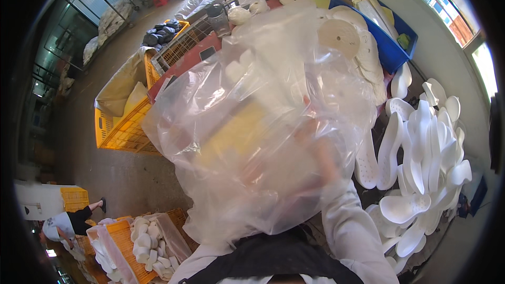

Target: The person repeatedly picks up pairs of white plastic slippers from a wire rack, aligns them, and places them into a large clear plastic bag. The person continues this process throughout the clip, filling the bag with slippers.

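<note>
Plastic film (268, 126), clear, thin and crinkled, is bunching across the middle of the view, draping over the near part of the counter (188, 66). Step in hand, my read: handling and opening out the film. Right hand (314, 137) is sitting behind it, blurred; can't tell whether it's gripping or loose. Left hand (255, 171) is apparently showing only as a pinkish smear through the film, so can't tell its grip either. Next move probably calls for a sure hold on a free edge; film this thin is likely clinging and creasing. Materials: folds are throwing sharp highlights and softening a flat yellow patch (236, 131) behind. Off-white sheets (342, 37), rounded, are lying in overlapping layers beyond. Smooth, curved white soles (392, 147) are lying heaped at right, some showing small perforations. Rigid blue bin (399, 62) is holding flat pieces beside the sheets. Slatted yellow crate (123, 134) is standing left of the counter, beige lining folding over its wall.
</note>
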A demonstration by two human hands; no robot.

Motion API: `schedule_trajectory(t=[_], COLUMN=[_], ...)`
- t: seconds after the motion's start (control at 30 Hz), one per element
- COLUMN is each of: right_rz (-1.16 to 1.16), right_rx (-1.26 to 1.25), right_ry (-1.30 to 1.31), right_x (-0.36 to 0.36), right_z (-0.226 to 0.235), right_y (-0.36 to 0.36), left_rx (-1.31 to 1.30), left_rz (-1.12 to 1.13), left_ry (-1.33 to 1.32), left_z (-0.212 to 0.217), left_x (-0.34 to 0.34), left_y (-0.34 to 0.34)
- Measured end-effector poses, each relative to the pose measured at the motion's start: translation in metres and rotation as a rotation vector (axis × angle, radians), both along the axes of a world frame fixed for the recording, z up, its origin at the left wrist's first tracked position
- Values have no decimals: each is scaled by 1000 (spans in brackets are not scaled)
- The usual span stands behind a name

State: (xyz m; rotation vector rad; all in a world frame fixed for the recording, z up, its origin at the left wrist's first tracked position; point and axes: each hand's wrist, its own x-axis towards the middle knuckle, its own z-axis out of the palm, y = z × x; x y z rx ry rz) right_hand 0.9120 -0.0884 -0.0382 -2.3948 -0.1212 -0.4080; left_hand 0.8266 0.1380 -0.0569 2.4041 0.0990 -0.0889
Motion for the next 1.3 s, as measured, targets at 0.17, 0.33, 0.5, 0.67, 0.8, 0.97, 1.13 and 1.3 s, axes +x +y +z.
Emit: schedule_trajectory(t=[0.17,0.33,0.5,0.67,0.8,0.97,1.13,1.3], right_rz=[17,15,9,-14,-17,21,63,-27], right_rx=[30,34,43,34,-8,-54,-23,65], right_ry=[18,17,7,-2,-12,-12,-18,-46], right_x=[-2,-4,10,10,-20,-46,-47,-40], right_z=[0,-4,-6,-1,8,17,18,14], right_y=[-20,-25,-30,-40,-20,36,33,-46], left_rx=[-24,-56,-110,-198,-229,-252,-264,-220], left_rz=[3,4,11,16,1,-32,-102,-368], left_ry=[4,18,13,3,-7,-7,-34,-61], left_z=[7,11,28,46,42,40,68,80], left_x=[9,18,42,50,44,39,15,-19], left_y=[-2,3,18,20,8,-10,-30,-61])
